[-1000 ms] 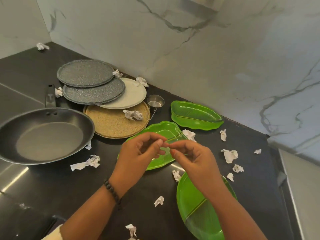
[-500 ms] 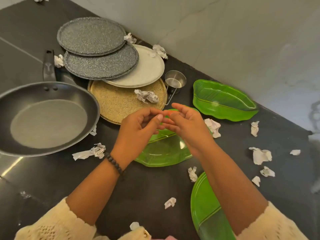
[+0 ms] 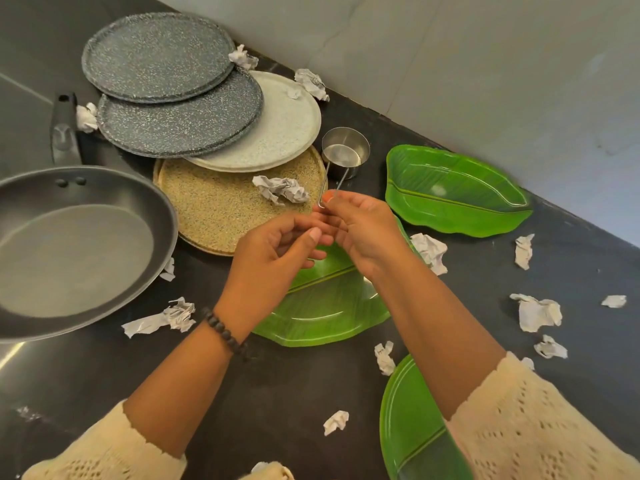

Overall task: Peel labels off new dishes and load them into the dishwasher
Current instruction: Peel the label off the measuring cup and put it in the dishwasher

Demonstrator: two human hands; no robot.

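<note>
My right hand point(image 3: 363, 230) reaches forward over a green leaf-shaped plate point(image 3: 322, 306), and its fingertips pinch the loop end of the wire handle of a small steel measuring cup point(image 3: 344, 155). The cup stands upright on the black counter point(image 3: 284, 393). My left hand point(image 3: 277, 251) hovers just behind it with curled fingers, its thumb tip against the right hand's fingers; nothing shows in it. Two more green leaf plates lie at the back right point(image 3: 450, 192) and the front right point(image 3: 412, 420).
Two dark speckled plates point(image 3: 157, 57), a white plate point(image 3: 287, 129) and a tan plate point(image 3: 214, 209) overlap at the back left. A black frying pan point(image 3: 76, 251) sits at the left. Crumpled label scraps point(image 3: 538, 311) litter the counter. A marble wall point(image 3: 485, 64) runs behind.
The view tipped down and closer. Both hands moved forward from over the middle leaf plate, and the right fingertips now reach the measuring cup's handle.
</note>
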